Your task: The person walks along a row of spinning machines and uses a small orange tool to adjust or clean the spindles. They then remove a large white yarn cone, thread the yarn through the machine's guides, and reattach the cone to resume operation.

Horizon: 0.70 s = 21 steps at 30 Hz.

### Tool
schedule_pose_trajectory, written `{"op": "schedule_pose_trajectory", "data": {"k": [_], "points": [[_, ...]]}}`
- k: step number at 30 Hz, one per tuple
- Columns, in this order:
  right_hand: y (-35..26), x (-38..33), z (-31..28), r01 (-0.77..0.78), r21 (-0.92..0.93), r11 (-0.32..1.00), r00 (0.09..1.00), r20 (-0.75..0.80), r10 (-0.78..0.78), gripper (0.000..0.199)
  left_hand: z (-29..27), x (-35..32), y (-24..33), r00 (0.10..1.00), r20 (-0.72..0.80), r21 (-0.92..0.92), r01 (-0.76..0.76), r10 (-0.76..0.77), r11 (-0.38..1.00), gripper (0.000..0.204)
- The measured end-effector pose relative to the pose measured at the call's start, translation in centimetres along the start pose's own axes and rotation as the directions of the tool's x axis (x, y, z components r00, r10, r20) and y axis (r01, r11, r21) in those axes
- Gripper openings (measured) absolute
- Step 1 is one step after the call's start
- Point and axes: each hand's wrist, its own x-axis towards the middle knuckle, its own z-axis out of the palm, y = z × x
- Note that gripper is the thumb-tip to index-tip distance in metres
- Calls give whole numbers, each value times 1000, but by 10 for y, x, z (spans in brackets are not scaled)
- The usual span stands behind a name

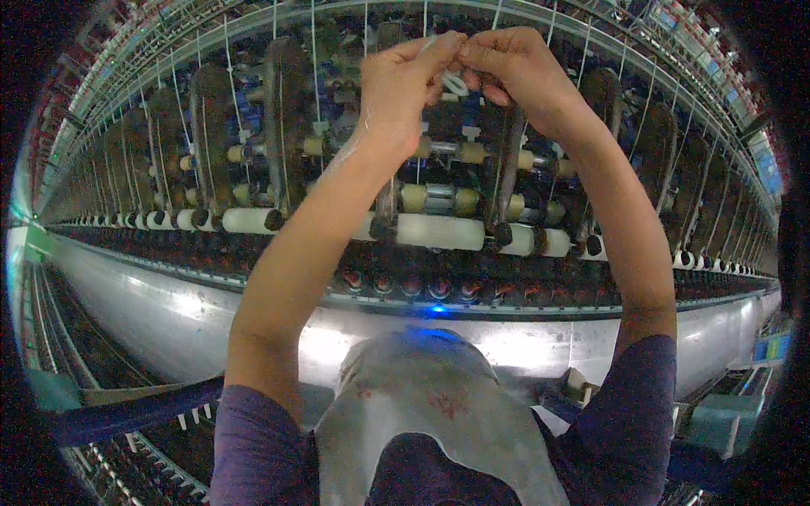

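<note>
Both of my hands are raised in front of a spinning machine (439,198), their fingertips meeting near the top of the head view. My left hand (395,84) is closed in a pinch on a white fibre strand. A loop of this white strand (456,83) hangs between the two hands. From the other side, my right hand (525,74) pinches at the same spot, thumb and forefinger together. The exact grip of the fingertips on the strand is partly hidden. White wisps of fibre cling to my left wrist.
Several dark upright arms (283,126) stand in a row, with thin white strands (316,76) running down between them. Below lie white rollers (440,229) and a row of spindles (439,288). A blue light (438,309) glows above the metal front panel (540,341).
</note>
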Motion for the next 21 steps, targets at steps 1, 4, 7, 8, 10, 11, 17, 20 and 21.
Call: {"op": "schedule_pose_trajectory", "data": {"k": [1, 4, 7, 8, 10, 11, 17, 20, 21], "points": [[0, -2, -1, -18, 47, 999, 1000, 16, 17, 20, -2, 3, 1, 999, -28, 47, -15, 16, 999, 24], [3, -9, -10, -9, -110, 994, 1000, 9, 10, 19, -3, 18, 4, 991, -72, 45, -109, 112, 993, 18], [10, -19, -15, 194, -676, 711, 981, 122, -151, 13, -5, 57, 1, 967, 103, 527, -250, 231, 812, 15], [13, -24, -14, 304, -739, 601, 953, 235, -194, 12, 1, 78, -5, 973, 217, 849, -230, 82, 476, 16], [17, -32, -9, 465, -834, 298, 885, 440, -151, 10, 0, 104, -24, 892, 447, 894, -448, 68, 10, 16], [18, -36, -6, 528, -815, 241, 847, 485, -216, 10, 0, 107, -36, 756, 613, 783, -620, 230, -49, 14], [11, -29, 0, 629, -777, -18, 746, 610, -269, 5, 18, 104, -45, 758, 601, 719, -652, -255, -243, 17], [5, -16, -1, 649, -755, -91, 712, 646, -275, 5, 28, 95, -17, 730, 486, 761, -624, -481, -178, 18], [4, -12, -1, 637, -764, -102, 722, 638, -267, 3, 26, 95, -12, 727, 500, 779, -615, -471, -122, 18]]}}
